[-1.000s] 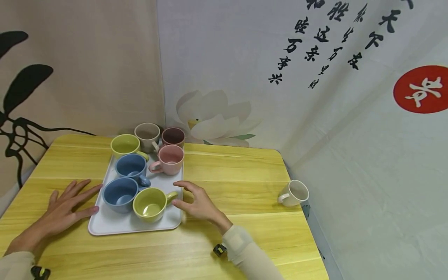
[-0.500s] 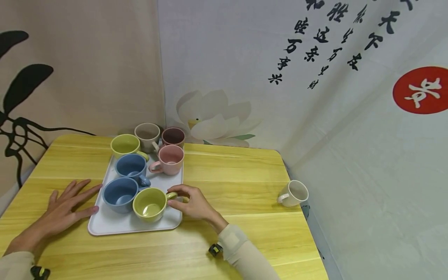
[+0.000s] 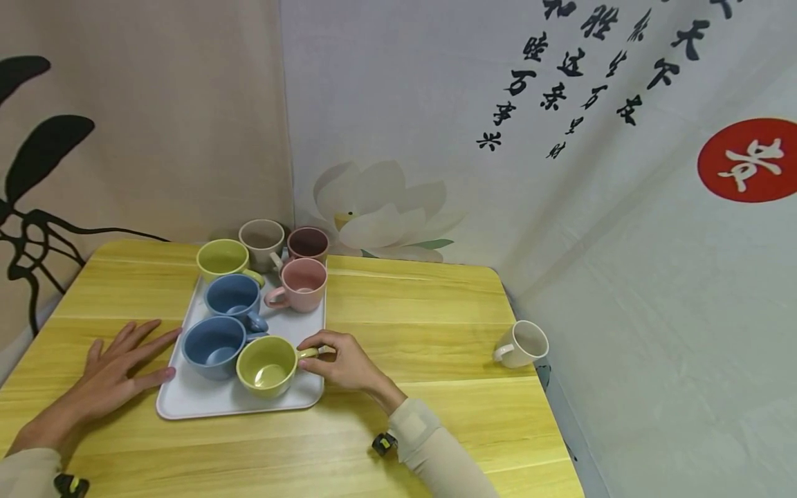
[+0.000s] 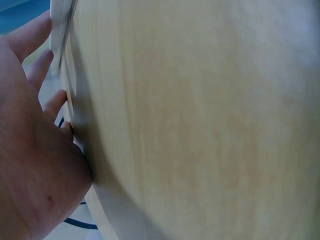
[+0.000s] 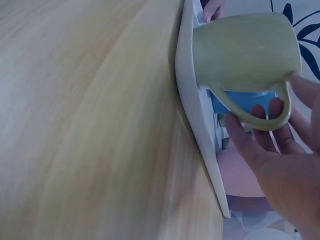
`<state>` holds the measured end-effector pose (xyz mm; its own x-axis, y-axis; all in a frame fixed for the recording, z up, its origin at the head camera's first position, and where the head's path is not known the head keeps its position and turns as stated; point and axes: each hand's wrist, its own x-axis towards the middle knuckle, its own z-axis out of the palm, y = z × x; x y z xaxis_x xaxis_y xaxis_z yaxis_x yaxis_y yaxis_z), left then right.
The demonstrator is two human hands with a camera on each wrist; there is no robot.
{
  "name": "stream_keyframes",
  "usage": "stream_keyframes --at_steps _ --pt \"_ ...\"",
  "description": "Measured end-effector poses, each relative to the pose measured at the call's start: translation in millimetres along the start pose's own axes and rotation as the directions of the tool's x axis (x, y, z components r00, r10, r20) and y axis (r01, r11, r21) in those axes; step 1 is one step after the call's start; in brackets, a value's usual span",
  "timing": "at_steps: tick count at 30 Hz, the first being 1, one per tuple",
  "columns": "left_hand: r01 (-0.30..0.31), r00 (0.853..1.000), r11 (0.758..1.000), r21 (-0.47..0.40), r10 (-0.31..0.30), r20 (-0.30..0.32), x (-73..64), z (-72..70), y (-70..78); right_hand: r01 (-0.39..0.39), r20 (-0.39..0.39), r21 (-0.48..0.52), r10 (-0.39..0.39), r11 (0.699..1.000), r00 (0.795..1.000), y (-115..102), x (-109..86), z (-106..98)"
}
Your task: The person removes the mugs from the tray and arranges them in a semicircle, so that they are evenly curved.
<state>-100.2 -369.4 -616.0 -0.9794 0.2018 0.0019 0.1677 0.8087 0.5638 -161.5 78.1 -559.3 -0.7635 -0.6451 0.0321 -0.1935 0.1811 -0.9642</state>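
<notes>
Near the front of a white tray [image 3: 193,407] stands a yellow-green mug [image 3: 268,368], its handle pointing right. My right hand [image 3: 345,361] holds that handle between thumb and fingers; in the right wrist view the fingers [image 5: 239,132] pass along and behind the handle. The mug appears upright on the tray. To its left is a blue mug [image 3: 214,349], close against it. My left hand [image 3: 112,380] lies spread on the table, with index finger and thumb touching the tray's left edge. The left wrist view shows its fingers against the tray rim [image 4: 57,30].
Behind the front mugs, the tray carries another blue mug [image 3: 233,294], a pink mug [image 3: 305,287], a second yellow-green mug [image 3: 222,259], a beige mug [image 3: 261,238] and a maroon mug [image 3: 309,243]. A white mug [image 3: 523,344] stands at the table's right edge. Fabric hangs behind.
My right hand has moved left from beside the yellow-green mug and taken its handle. The handle has turned slightly toward the front. My left hand stays in place.
</notes>
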Motion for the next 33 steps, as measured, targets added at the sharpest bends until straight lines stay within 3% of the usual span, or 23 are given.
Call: stream_keyframes --at_steps 12,22,33 --pt "0.013 1.0 1.0 0.005 -0.013 0.013 0.6 -1.0 -0.6 -0.026 0.009 -0.009 0.026 1.0 1.0 -1.4 -1.0 0.5" --pt "0.0 1.0 1.0 -0.006 0.0 0.012 0.5 -2.4 0.8 -0.039 0.002 -0.108 0.04 0.993 0.999 -6.9 -2.2 0.1" --pt "0.002 1.0 1.0 -0.003 -0.002 0.012 -1.4 -3.1 2.5 -0.065 -0.002 0.02 0.065 0.998 0.998 -4.2 -9.5 0.4"
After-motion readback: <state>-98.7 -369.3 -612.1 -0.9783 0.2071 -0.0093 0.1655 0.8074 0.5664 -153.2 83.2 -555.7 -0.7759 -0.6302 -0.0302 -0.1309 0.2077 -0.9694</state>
